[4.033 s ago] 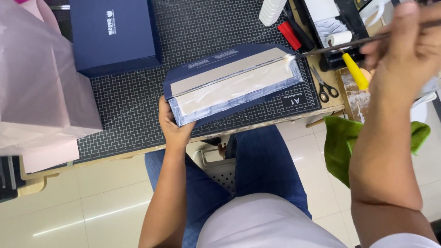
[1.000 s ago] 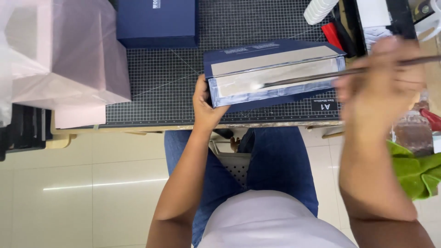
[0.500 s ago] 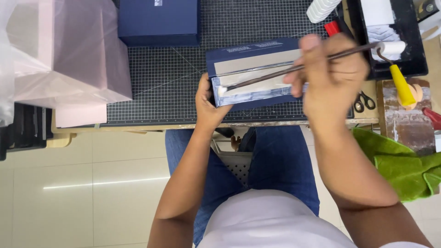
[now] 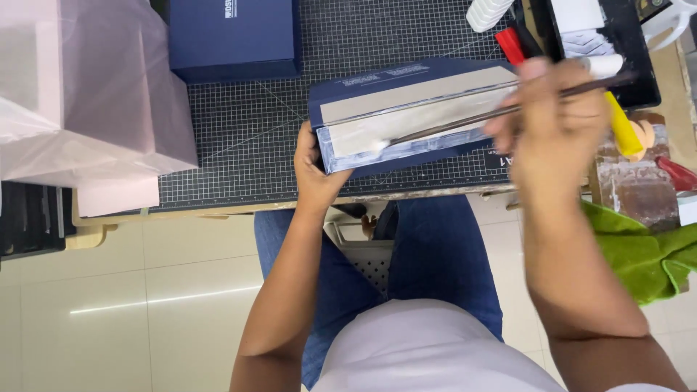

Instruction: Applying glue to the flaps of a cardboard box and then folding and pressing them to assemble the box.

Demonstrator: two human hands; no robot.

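Brush (image 4: 465, 120) lengthwise along box (image 4: 406, 109), tip leftward

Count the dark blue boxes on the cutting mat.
2. One closed dark blue box sits at the mat's far left. The other, a long blue box, is steadied by the left hand while the right hand brushes it.

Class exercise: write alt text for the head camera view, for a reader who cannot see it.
A seated person's right hand draws a long thin brush along the grey inner edge of a long navy cardboard box, which the left hand steadies on a black gridded cutting mat. A second navy box sits behind; a green cloth lies at right.
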